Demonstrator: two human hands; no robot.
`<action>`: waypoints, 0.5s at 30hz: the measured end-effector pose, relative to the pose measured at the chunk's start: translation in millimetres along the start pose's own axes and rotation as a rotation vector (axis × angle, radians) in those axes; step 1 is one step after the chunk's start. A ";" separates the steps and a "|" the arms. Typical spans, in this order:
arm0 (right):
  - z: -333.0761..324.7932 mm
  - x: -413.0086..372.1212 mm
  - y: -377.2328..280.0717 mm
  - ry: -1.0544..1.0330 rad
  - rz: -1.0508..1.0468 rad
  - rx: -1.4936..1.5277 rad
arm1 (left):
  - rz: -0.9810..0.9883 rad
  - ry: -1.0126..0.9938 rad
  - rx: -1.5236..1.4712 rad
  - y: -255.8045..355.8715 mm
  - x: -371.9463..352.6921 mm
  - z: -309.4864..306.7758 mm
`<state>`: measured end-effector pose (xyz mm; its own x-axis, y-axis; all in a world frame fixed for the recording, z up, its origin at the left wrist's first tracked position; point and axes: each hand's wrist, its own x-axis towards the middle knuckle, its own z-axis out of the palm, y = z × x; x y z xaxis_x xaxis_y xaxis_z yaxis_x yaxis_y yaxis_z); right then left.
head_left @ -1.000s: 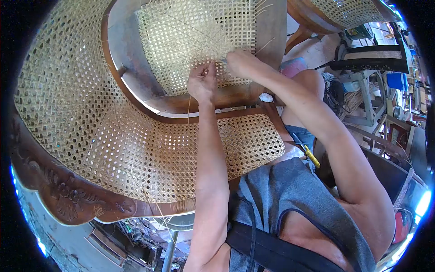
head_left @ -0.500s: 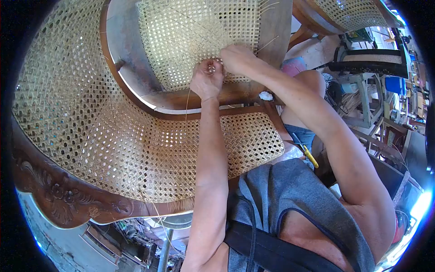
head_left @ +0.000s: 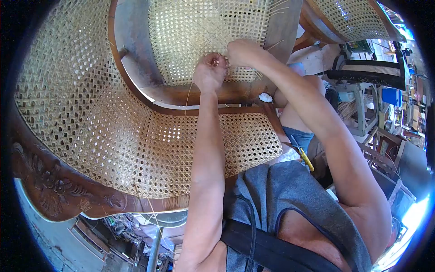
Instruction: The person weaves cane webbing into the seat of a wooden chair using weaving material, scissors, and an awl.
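My left hand (head_left: 211,72) is curled closed at the front part of the woven cane seat panel (head_left: 181,41). A thin cane strand (head_left: 188,97) trails from beside it down over the wooden front rail (head_left: 199,94), and the hand seems to grip it. Right next to it, my right hand (head_left: 244,53) is closed, fingers pinched over the weave near the panel's right side. Its fingertips are hidden, so what they pinch does not show. Loose cane ends (head_left: 277,10) stick out along the panel's right edge.
A large woven cane backrest (head_left: 68,90) in a carved wooden frame (head_left: 52,183) curves along the left. A white lump (head_left: 265,97) sits by the rail's right end. A yellow-handled tool (head_left: 306,161) lies near my lap. More chairs (head_left: 369,68) and a blue container (head_left: 391,96) stand at the right.
The view has shifted slightly, so the seat panel sits a little farther right and up. Both hands stay close together on the weave, with only small movement.
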<state>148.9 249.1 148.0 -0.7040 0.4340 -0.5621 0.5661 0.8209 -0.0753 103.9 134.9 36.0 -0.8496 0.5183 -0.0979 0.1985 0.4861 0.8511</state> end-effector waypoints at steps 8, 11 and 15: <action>13.6 -13.1 64.9 0.252 -0.075 -0.016 | 0.148 0.069 0.162 27.8 -9.7 -12.3; -3.8 -40.1 81.2 0.348 -0.066 0.013 | 0.368 0.150 0.091 37.8 -11.1 9.4; -0.6 -49.0 78.9 0.369 -0.080 0.074 | 0.311 -0.125 -0.571 37.8 -6.6 23.6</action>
<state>227.8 292.8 170.1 -0.8465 0.4854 -0.2188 0.5234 0.8342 -0.1740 128.6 166.5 56.6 -0.7243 0.6690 0.1669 0.1059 -0.1313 0.9857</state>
